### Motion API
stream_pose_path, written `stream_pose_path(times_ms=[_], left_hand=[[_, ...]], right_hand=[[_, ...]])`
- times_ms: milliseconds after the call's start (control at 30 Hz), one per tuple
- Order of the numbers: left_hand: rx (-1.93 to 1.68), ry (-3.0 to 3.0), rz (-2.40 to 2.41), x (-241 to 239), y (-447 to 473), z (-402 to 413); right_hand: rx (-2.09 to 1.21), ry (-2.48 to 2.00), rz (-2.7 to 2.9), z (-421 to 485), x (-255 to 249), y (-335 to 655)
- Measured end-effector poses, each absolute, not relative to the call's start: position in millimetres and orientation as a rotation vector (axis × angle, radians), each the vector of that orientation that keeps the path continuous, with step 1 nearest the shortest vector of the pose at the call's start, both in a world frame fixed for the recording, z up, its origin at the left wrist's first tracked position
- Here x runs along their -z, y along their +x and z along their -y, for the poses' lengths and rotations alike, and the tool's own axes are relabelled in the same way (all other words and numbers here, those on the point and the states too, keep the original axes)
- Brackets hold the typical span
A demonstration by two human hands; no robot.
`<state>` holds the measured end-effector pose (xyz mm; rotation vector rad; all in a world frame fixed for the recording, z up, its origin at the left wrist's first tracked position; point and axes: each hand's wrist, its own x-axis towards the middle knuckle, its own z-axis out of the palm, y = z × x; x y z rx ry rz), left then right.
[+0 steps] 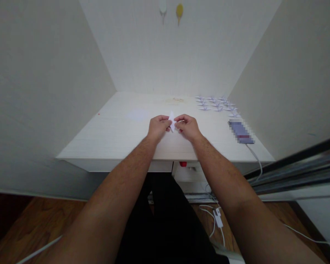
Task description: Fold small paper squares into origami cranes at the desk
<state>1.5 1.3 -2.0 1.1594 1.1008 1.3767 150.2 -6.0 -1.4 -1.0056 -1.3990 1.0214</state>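
A small folded piece of white paper [171, 121] stands between my two hands over the middle of the white desk [121, 135]. My left hand [158, 127] pinches its left side with curled fingers. My right hand [187, 126] pinches its right side, fingers closed too. Both forearms reach in from the bottom of the view. Most of the paper is hidden by my fingers.
Several small folded paper cranes [216, 103] lie at the back right of the desk. A blurred-out phone [240, 132] with a white cable [255, 156] lies near the right edge. A pale paper sheet [138, 114] lies left of my hands. Walls close in on three sides.
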Motion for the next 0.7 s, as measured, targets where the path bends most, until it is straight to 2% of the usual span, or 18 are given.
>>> stream_pose_path(times_ms=[700], left_hand=[[-1.283, 1.066, -0.868, -11.7, -1.6, 13.2]], right_hand=[[-0.831, -1.031, 1.364, 7.5, 5.8, 142.1]])
